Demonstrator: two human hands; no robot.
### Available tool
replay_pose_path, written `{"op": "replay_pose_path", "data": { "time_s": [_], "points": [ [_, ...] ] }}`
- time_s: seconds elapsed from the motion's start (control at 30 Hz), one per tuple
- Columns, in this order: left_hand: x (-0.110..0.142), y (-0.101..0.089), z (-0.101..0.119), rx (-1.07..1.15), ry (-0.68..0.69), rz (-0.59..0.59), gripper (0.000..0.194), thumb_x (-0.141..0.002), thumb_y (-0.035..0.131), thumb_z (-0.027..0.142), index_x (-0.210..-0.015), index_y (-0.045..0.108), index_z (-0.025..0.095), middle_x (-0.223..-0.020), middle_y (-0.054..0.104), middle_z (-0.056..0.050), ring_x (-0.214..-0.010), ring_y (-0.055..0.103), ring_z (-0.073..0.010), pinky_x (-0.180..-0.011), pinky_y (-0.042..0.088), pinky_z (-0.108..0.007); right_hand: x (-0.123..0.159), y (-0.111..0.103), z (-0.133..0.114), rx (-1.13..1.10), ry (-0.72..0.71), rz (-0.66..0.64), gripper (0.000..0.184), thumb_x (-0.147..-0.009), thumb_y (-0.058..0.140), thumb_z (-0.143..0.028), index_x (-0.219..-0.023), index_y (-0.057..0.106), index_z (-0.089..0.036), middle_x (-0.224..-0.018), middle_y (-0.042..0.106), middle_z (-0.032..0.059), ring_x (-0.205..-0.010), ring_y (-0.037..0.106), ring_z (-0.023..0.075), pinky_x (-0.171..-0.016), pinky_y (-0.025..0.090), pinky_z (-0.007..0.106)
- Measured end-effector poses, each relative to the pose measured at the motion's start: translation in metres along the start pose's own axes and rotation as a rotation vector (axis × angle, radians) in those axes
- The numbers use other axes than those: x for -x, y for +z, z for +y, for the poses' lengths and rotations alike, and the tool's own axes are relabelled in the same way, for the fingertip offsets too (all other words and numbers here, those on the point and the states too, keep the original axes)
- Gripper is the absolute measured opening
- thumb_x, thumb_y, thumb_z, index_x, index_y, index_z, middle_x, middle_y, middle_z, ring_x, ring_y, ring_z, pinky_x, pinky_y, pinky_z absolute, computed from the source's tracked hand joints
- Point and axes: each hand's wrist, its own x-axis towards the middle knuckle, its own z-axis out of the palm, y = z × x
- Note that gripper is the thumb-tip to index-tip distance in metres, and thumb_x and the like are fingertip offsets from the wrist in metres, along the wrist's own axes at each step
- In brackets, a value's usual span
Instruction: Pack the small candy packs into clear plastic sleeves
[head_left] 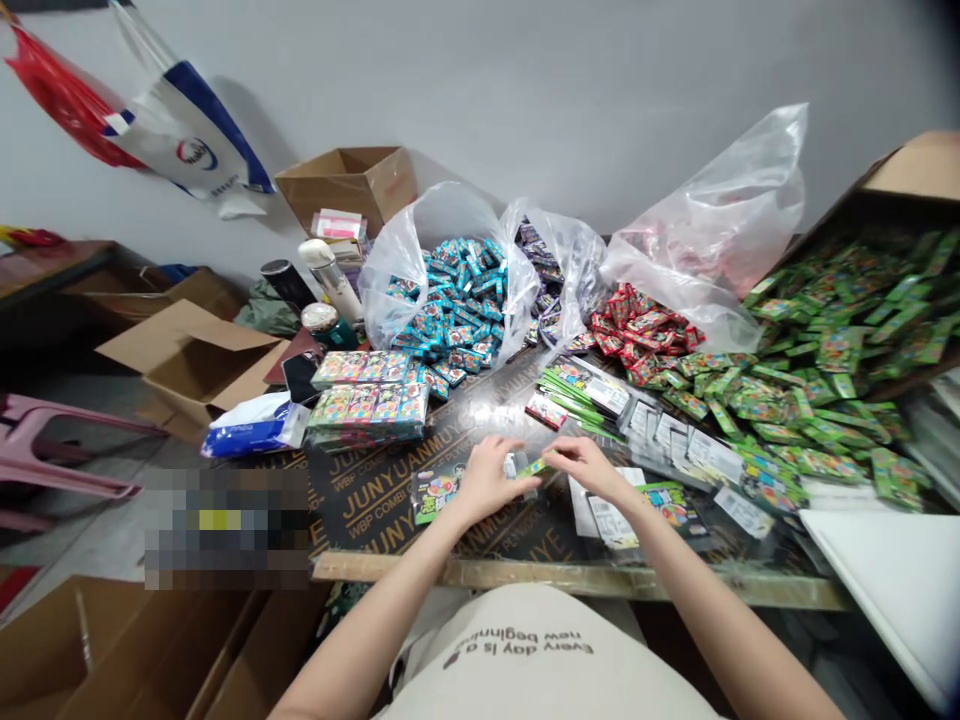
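My right hand (589, 466) pinches the end of a small green packet (535, 468) above the dark worktop. My left hand (489, 478) is beside the packet's other end, thumb and fingers apart. Partly hidden under my left hand lies a green and black printed card (436, 492). Another such card (669, 508) lies below my right forearm, next to white printed slips (613, 520). Just beyond my hands are a small red packet (546, 410) and a fan of green-edged cards (574, 390).
Clear bags hold blue packets (461, 310) and dark purple packets (541, 265). Red packets (637, 330) and a spilling heap of green packets (795, 400) lie rightward. Wrapped stacks of colourful boxes (367, 405), bottles (330, 280) and an open carton (199, 365) stand left. A white board (892, 590) is at right.
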Motion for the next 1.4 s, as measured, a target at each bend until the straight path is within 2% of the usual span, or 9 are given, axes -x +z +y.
{"op": "replay_pose_path", "data": {
  "time_s": [0.1,0.2,0.3,0.5,0.63,1.0,1.07,1.2,1.4],
  "points": [
    [-0.006,0.01,0.012,0.352,-0.185,-0.057,0.035,-0.071,0.057,0.047,-0.066,0.066,0.014,-0.057,0.056,-0.001,-0.058,0.05,-0.0137,-0.062,0.04,-0.027,0.007,0.003,-0.015,-0.084,-0.025,0.139,0.038,-0.076,0.055,-0.042,-0.107,0.059,-0.02,-0.095,0.064,0.0039,-0.08,0.058,0.0189,-0.07,0.046,0.032],
    [-0.005,0.022,0.013,0.703,-0.344,-0.035,0.038,-0.069,0.06,0.047,-0.063,0.065,0.01,-0.054,0.055,-0.001,-0.05,0.045,-0.0098,-0.054,0.035,-0.023,0.015,0.007,-0.022,0.058,-0.156,0.243,0.084,-0.061,0.07,-0.041,-0.133,0.032,-0.024,-0.13,0.044,0.0085,-0.11,0.047,0.0265,-0.091,0.038,0.041],
    [0.0,0.024,0.009,0.793,-0.374,-0.068,0.039,-0.068,0.061,0.048,-0.068,0.067,0.01,-0.063,0.061,-0.004,-0.056,0.05,-0.0119,-0.058,0.038,-0.024,0.024,0.011,-0.023,0.178,-0.28,0.182,0.082,-0.059,0.071,-0.035,-0.132,0.033,-0.026,-0.13,0.044,0.0077,-0.119,0.04,0.0281,-0.1,0.03,0.044],
    [0.015,0.0,-0.021,0.061,-0.089,-0.024,0.078,-0.054,0.07,0.052,-0.121,0.051,0.019,-0.116,0.055,-0.012,-0.106,0.047,-0.0292,-0.094,0.031,-0.044,0.03,0.01,0.004,0.262,-0.327,0.182,0.071,-0.064,0.066,-0.03,-0.128,0.037,-0.024,-0.119,0.051,0.0087,-0.109,0.048,0.0263,-0.093,0.038,0.043],
    [0.023,-0.005,-0.04,-0.338,0.051,-0.143,0.11,-0.041,0.078,0.037,-0.137,0.026,0.02,-0.118,0.051,-0.012,-0.109,0.044,-0.0307,-0.099,0.023,-0.048,0.025,0.013,0.022,0.322,-0.338,0.121,0.069,-0.066,0.065,-0.031,-0.129,0.037,-0.023,-0.12,0.052,0.0094,-0.109,0.048,0.027,-0.093,0.037,0.046],
    [0.026,-0.002,-0.038,-0.231,0.146,-0.199,0.108,-0.048,0.073,0.034,-0.139,0.017,0.021,-0.113,0.051,-0.009,-0.106,0.045,-0.0285,-0.099,0.027,-0.048,0.02,0.018,0.015,0.118,-0.38,-0.166,0.07,-0.061,0.071,-0.035,-0.123,0.043,-0.018,-0.118,0.053,0.0116,-0.109,0.049,0.0252,-0.093,0.039,0.042],
    [0.023,-0.005,-0.034,-0.194,0.118,-0.107,0.102,-0.049,0.074,0.035,-0.137,0.024,0.02,-0.112,0.049,-0.009,-0.104,0.046,-0.0276,-0.095,0.032,-0.045,0.017,0.018,0.011,0.099,-0.354,-0.059,0.07,-0.062,0.072,-0.037,-0.123,0.044,-0.021,-0.122,0.052,0.011,-0.114,0.046,0.0269,-0.097,0.035,0.045],
    [0.008,-0.006,-0.021,-0.021,-0.05,0.235,0.093,-0.05,0.076,0.041,-0.131,0.037,0.021,-0.106,0.047,-0.007,-0.099,0.048,-0.0242,-0.089,0.039,-0.039,0.005,0.029,-0.009,-0.199,-0.083,0.466,0.072,-0.069,0.065,-0.042,-0.131,0.03,-0.026,-0.126,0.049,0.0088,-0.117,0.046,0.0251,-0.099,0.034,0.046],
    [-0.002,0.033,0.003,0.634,-0.24,0.416,0.037,-0.075,0.058,0.039,-0.104,0.062,0.016,-0.084,0.057,-0.004,-0.081,0.055,-0.0154,-0.077,0.044,-0.029,-0.017,0.048,-0.041,-0.89,0.319,0.747,0.062,-0.074,0.055,-0.042,-0.128,0.028,-0.026,-0.107,0.061,0.0045,-0.09,0.062,0.0191,-0.073,0.051,0.034]
  ]
}}
